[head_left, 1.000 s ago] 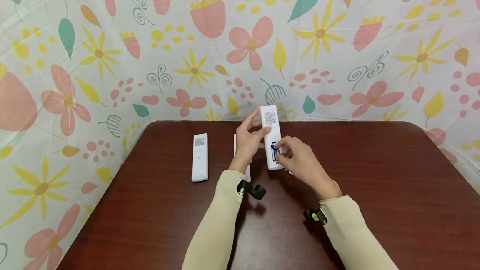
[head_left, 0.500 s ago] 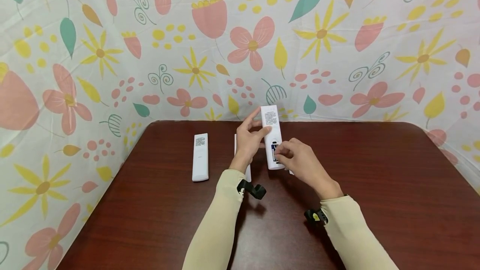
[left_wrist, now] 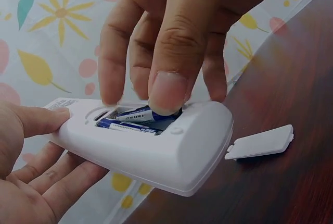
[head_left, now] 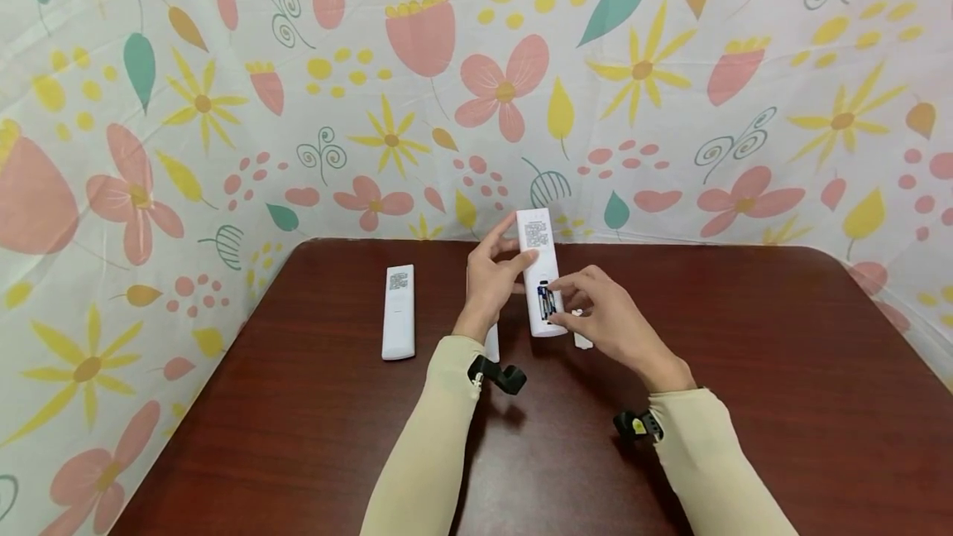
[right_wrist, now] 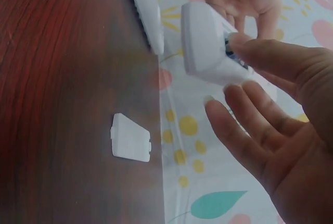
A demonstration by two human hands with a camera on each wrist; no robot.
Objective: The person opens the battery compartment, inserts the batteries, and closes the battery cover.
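My left hand [head_left: 487, 284] grips a white remote control [head_left: 538, 263], tilted back side up, with the thumb across its back and the fingers underneath. Its battery compartment is uncovered and holds two blue-and-silver batteries [left_wrist: 135, 122]. In the left wrist view, the one on the far side slants slightly, and my right thumb [left_wrist: 169, 91] presses on its near end. The index finger of my right hand [head_left: 606, 317] touches the compartment's far edge. In the right wrist view its other fingers [right_wrist: 250, 120] extend beside the remote, holding nothing.
The white battery cover [left_wrist: 263, 142] lies on the dark red-brown table [head_left: 298, 437], right of the remote. A second white remote [head_left: 398, 313] lies to the left. Another white remote [head_left: 493, 344] is partly hidden behind my left wrist. A flower-print curtain [head_left: 417, 147] hangs behind the table.
My right fingers have spread from a pinch at the battery compartment and drawn slightly right, so the batteries and the cover show more. My left hand and the remote stay in place.
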